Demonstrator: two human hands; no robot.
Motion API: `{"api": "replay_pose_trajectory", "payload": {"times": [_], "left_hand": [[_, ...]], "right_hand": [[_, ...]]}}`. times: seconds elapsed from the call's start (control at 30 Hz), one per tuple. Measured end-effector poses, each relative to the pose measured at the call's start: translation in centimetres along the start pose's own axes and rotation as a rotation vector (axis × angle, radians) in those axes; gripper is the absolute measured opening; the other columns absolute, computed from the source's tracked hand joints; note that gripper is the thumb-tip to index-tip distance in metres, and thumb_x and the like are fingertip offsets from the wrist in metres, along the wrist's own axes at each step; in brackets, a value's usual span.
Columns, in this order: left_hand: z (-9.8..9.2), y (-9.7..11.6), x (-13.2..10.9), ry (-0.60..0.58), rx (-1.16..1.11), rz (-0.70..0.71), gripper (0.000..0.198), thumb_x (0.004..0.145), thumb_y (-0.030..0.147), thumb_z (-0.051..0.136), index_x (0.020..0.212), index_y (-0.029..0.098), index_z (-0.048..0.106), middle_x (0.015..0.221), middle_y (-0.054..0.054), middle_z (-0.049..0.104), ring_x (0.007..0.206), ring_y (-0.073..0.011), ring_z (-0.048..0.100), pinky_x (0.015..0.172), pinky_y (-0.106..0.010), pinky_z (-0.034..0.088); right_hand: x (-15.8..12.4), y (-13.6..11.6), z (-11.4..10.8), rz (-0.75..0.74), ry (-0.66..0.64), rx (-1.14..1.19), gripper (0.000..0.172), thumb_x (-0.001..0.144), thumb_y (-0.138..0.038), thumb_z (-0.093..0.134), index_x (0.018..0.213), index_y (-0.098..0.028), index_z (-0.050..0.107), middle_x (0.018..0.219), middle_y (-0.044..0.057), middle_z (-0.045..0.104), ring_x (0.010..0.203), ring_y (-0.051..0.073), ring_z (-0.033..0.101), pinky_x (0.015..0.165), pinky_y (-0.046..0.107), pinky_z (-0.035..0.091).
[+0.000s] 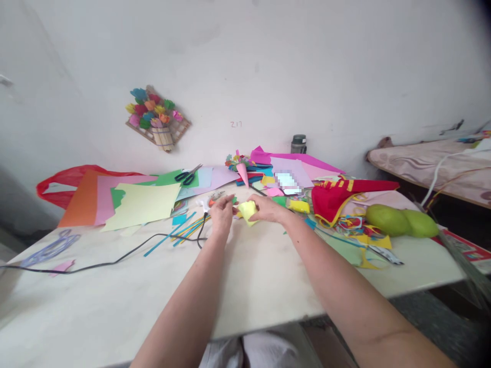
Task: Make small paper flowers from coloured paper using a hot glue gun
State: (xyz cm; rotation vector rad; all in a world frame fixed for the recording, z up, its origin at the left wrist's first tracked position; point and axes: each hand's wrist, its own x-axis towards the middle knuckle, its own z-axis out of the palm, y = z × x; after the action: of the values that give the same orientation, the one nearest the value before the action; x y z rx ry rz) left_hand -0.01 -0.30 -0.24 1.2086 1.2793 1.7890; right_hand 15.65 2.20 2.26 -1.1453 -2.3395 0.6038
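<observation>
Head view: yellow paper [248,210] over the counter [264,271]; my right hand [268,209] pinches its right side; left hand [222,214] just left of it, grip I cannot tell; long axis unclear.

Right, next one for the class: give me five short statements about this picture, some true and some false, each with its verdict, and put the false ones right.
1. The right hand holds a piece of yellow paper. True.
2. The scissors are in the left hand. False: they lie on the coloured sheets.
3. A flower decoration hangs on the wall. True.
4. There are three large green fruits on the table. False: two show.
5. The dark bottle lies on its side. False: it stands upright by the wall.
</observation>
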Motion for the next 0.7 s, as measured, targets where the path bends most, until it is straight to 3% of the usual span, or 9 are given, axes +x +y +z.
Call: {"api": "replay_pose_trajectory", "payload": {"times": [0.1,0.33,0.53,0.7], "left_hand": [[-0.1,0.1,0.1,-0.029,0.086,0.036,0.031,0.065,0.019,0.048,0.089,0.011,0.064,0.068,-0.005,0.064,0.047,-0.0091,0.053,0.05,-0.022,0.045],[-0.9,0.1,0.2,-0.062,0.375,0.169,0.028,0.066,0.021,0.047,0.082,0.015,0.069,0.063,-0.003,0.063,0.06,-0.0141,0.057,0.059,-0.024,0.044],[-0.9,1.5,-0.5,-0.211,0.492,0.213,0.036,0.068,0.04,0.055,0.086,0.011,0.069,0.062,-0.004,0.063,0.058,-0.0134,0.054,0.054,-0.022,0.039],[-0.9,1.5,-0.3,-0.263,0.586,0.236,0.028,0.063,0.039,0.061,0.072,0.015,0.07,0.051,0.001,0.055,0.052,-0.0105,0.048,0.05,-0.02,0.035]], "right_hand": [[0.1,0.4,0.0,-0.06,0.002,0.054,0.049,0.054,-0.02,0.067,0.101,-0.022,0.052,0.087,0.0,0.058,0.074,0.015,0.052,0.061,0.022,0.037],[0.2,0.9,0.1,-0.144,0.012,0.162,0.068,0.054,-0.016,0.067,0.116,-0.02,0.04,0.077,-0.002,0.055,0.067,0.012,0.05,0.061,0.022,0.038],[0.1,0.7,-0.1,-0.158,0.015,0.221,0.057,0.056,-0.016,0.065,0.109,-0.021,0.043,0.078,-0.002,0.058,0.07,0.013,0.053,0.062,0.024,0.039],[0.2,0.5,0.0,-0.177,0.097,0.251,0.046,0.055,-0.015,0.065,0.099,-0.019,0.049,0.086,0.0,0.059,0.078,0.014,0.054,0.067,0.025,0.041]]}}
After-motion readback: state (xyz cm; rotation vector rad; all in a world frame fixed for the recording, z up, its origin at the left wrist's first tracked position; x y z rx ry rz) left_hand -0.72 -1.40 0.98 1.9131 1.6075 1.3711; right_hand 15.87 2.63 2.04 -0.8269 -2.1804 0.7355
